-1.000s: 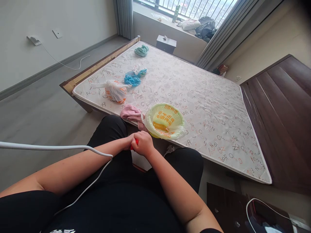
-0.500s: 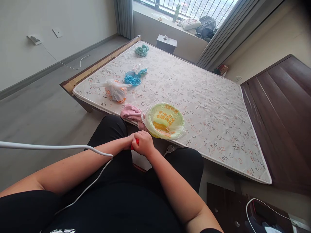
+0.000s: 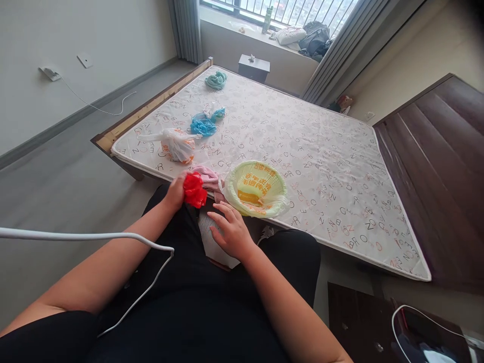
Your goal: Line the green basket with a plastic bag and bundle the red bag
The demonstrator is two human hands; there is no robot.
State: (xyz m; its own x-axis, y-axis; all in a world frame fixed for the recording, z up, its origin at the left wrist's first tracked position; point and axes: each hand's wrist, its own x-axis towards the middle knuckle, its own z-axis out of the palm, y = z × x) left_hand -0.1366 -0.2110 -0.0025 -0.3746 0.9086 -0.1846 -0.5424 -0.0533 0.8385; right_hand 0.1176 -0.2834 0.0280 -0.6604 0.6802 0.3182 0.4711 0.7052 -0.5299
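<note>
My left hand [image 3: 176, 192] is closed around a crumpled, shiny red plastic bag [image 3: 194, 190], which bunches out past its fingers above my lap. To the right, my right hand [image 3: 233, 233] is held apart from it, fingers spread and holding nothing. Just beyond that hand, a pale green basket [image 3: 278, 189] lined with a clear printed bag sits at the mattress edge. A pink cloth [image 3: 208, 175] lies beside the basket, partly hidden by the red bag.
On the patterned mattress [image 3: 321, 176] are a knotted white bag [image 3: 177, 145], a crumpled blue bag [image 3: 204, 124] and a green cloth bundle [image 3: 216, 80]. A white cable [image 3: 86, 234] crosses over my left arm. A dark bedside cabinet [image 3: 351, 317] stands at lower right.
My hands were clasped together over the red bag; now they are apart. The left has moved left and up with the bag, which shows more fully, and the right has let go and opened.
</note>
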